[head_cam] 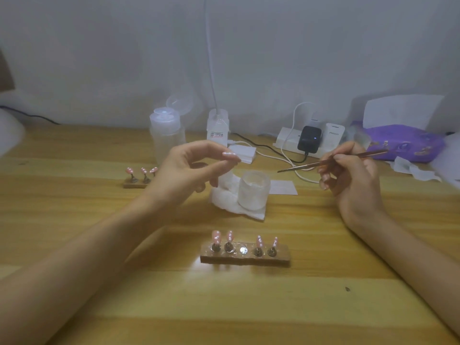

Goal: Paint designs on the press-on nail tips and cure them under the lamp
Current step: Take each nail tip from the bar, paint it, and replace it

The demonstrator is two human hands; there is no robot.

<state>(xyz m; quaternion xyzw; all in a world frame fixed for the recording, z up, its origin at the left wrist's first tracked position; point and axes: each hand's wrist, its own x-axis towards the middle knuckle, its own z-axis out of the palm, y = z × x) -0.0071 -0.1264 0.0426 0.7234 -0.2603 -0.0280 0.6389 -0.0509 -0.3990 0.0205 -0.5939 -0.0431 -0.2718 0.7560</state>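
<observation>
The pale wooden worktop (249,307) is carrying a nail holder block (245,257) near its middle and a second holder block (135,184) farther back on the left. A crumpled tissue (231,202) is lying between them, while a clear bottle (166,138), a power strip (286,143) and a purple pack (408,145) are sitting along the back.

I am holding both hands up, left hand (196,168) curling thumb toward forefinger, right hand (353,178) pinching a slim brush (302,166).

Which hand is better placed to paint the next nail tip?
Right. The right hand grips the thin rose-gold brush, its point toward the raised left hand, which carries no brush.
</observation>
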